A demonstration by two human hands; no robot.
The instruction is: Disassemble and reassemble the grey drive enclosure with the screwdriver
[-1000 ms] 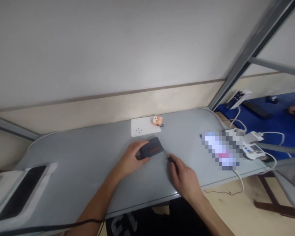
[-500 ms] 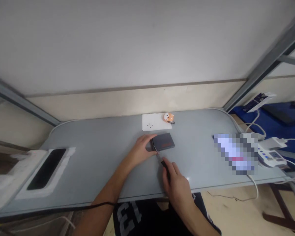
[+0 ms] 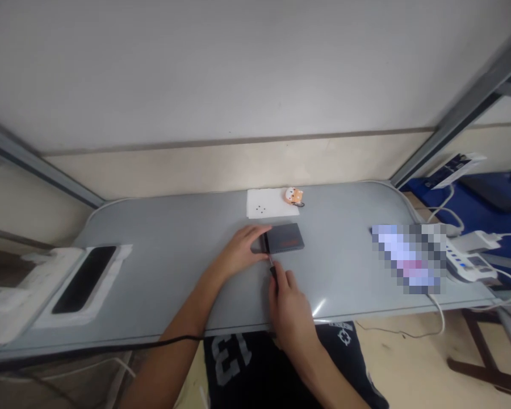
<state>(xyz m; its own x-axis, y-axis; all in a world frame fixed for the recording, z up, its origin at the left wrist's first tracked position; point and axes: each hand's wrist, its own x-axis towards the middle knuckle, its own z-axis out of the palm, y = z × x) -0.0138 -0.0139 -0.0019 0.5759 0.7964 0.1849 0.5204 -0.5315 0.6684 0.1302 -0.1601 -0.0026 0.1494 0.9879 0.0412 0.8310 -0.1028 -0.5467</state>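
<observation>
A flat dark grey box (image 3: 286, 237) with a red label lies on the grey table (image 3: 166, 272), near the middle. My left hand (image 3: 242, 250) rests against its left end, fingers curled over the edge and gripping it. My right hand (image 3: 287, 304) is closed round a thin screwdriver (image 3: 271, 266) with a black handle. The tool's tip touches the box's near left corner. A white paper sheet (image 3: 266, 203) with a few tiny dark specks lies just behind the box.
A small orange figure (image 3: 294, 196) stands on the paper's right corner. A black phone (image 3: 84, 278) lies in a white tray at the left. A white power strip (image 3: 468, 262) with cables sits at the right edge. A black cable (image 3: 89, 346) runs along the front edge.
The view has swung to the left. My right hand has brought the screwdriver from the box's right side to its near left corner. My left hand has stayed on the box.
</observation>
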